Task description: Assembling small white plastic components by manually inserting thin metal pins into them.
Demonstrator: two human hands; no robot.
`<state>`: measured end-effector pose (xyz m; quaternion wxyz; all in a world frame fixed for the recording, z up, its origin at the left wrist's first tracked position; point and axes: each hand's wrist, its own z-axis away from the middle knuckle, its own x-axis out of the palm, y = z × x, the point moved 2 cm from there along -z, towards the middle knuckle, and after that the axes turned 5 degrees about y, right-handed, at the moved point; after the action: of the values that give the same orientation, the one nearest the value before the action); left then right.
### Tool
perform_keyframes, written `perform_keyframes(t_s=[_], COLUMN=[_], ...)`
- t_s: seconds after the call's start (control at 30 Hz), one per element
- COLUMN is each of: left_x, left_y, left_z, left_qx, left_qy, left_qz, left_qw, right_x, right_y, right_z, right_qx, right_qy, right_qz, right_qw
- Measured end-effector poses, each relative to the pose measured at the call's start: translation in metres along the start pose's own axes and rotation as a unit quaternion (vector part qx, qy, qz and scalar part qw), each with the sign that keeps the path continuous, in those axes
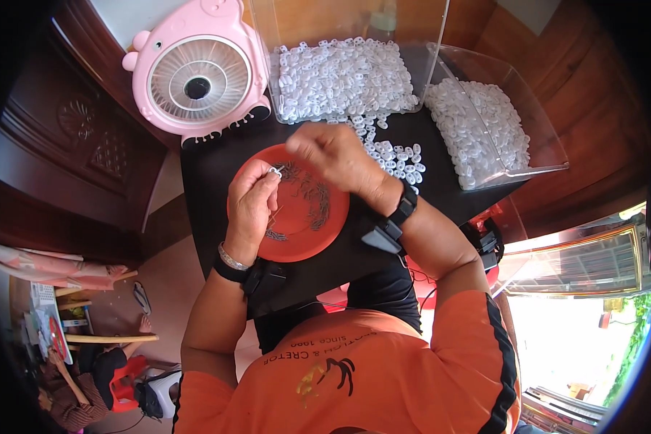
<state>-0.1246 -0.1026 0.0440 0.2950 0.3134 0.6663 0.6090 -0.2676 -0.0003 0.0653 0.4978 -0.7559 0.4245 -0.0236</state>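
Observation:
My left hand (250,206) is over the left side of a round orange plate (289,248), thumb and forefinger pinching a small white plastic piece (275,172). The piece looks like the loose white oval ones with holes. My right hand (336,160) is raised over the plate's far right edge, apart from the left, with its fingers curled in. Whatever it may hold is hidden. Small dark grey metal pins (318,206) lie scattered in the plate. Several loose white oval pieces (401,160) are spread on the black table just beyond my right hand.
A clear box (425,94) heaped with white pieces stands at the far side; a tilted clear bin (550,168) of them is to its right. A pink fan (146,90) stands at the far left of the black table (213,166). Another person (79,394) sits at the lower left.

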Motion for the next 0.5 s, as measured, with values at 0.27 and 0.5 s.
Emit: perform_keyframes(t_s=[0.27, 0.5], left_x=[-0.004, -0.004], left_y=[0.002, -0.001], left_z=[-0.005, -0.005], left_qx=[-0.022, -0.022], left_qy=[0.015, 0.009], left_qz=[0.064, 0.080], left_qw=[0.998, 0.996], right_x=[-0.056, -0.042], right_y=[0.067, 0.073], right_z=[-0.017, -0.014], right_qx=[0.077, 0.120], right_qy=[0.046, -0.022], right_qz=[0.355, 0.425], right_qw=[0.931, 0.897])
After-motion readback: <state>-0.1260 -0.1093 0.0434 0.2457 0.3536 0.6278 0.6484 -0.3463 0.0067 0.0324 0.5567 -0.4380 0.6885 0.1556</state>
